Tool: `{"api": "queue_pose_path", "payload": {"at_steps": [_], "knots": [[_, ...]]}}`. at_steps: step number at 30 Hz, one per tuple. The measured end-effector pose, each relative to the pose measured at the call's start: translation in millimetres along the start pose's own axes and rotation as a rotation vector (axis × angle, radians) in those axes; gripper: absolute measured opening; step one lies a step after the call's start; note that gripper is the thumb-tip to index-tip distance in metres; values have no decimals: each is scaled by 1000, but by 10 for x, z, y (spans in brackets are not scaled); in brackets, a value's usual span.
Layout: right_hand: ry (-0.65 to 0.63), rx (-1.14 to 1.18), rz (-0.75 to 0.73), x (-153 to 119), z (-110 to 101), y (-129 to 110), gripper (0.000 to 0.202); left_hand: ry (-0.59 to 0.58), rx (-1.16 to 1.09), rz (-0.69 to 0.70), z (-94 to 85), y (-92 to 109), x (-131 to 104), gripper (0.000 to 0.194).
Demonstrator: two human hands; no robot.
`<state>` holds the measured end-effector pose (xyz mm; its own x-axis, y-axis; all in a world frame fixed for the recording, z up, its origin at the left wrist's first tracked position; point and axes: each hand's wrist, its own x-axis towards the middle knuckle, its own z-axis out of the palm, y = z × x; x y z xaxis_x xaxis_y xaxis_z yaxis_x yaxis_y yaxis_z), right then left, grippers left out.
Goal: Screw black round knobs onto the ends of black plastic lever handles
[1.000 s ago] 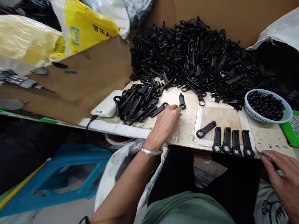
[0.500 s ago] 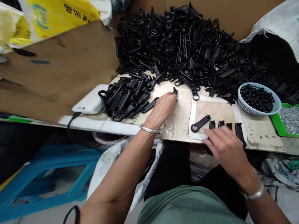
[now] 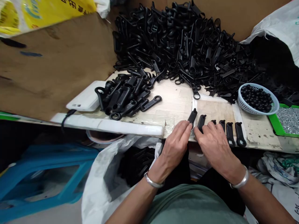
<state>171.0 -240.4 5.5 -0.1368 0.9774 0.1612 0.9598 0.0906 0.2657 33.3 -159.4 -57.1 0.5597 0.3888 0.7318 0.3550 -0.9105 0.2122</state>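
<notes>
Over on the left, a yellow bag (image 3: 53, 14) shows above a brown board (image 3: 58, 68), and a blue stool (image 3: 42, 174) stands below the table's edge. On the table, a white box (image 3: 85, 96) with a black cable (image 3: 66, 116) at its near end sits just beside a small heap of black parts (image 3: 126, 96); an open white sack (image 3: 100, 183) sags beneath. A much bigger black pile (image 3: 175, 40) fills the back. Near the front edge, the left hand (image 3: 174, 144) has its fingers drawn in narrow on the lower end of a black handle (image 3: 192, 115), whose knobbed end points away from the person. Just beside it, the right hand (image 3: 215, 140) spreads over the row, its thumb by the leaning piece (image 3: 201, 121) and its fingers covering the middle ones; I can't tell whether it grips any. Two more handles, an inner one (image 3: 230, 133) and an outer one (image 3: 240, 133), lie uncovered to its right. Farther right, a pale blue basket (image 3: 249, 108) holds black balls (image 3: 257, 96), near a green tray (image 3: 275, 124) of small silvery bits (image 3: 289, 119).
</notes>
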Motion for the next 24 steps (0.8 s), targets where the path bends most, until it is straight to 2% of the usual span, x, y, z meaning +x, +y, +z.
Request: {"api": "queue_pose_path", "payload": {"at_steps": [4, 9, 11, 14, 17, 21, 24], "knots": [[-49, 32, 63, -84, -81, -63, 25, -24, -33, -17, 99, 98, -163, 34], [-43, 113, 109, -121, 14, -46, 16, -40, -35, -31, 130, 117, -220, 40], [-20, 148, 114, -140, 58, -16, 20, -24, -27, -11, 129, 126, -219, 39], [50, 197, 132, -200, 87, 39, 34, -56, -4, 17, 113, 160, -215, 34], [169, 297, 192, -346, 99, 127, 27, -96, 9, 31, 80, 208, -207, 31], [380, 377, 321, -701, 165, 287, 22, -53, 4, 24, 25, 275, -159, 28], [414, 362, 356, -975, 249, 362, 27, -75, 1, 59, 20, 342, -103, 29]]}}
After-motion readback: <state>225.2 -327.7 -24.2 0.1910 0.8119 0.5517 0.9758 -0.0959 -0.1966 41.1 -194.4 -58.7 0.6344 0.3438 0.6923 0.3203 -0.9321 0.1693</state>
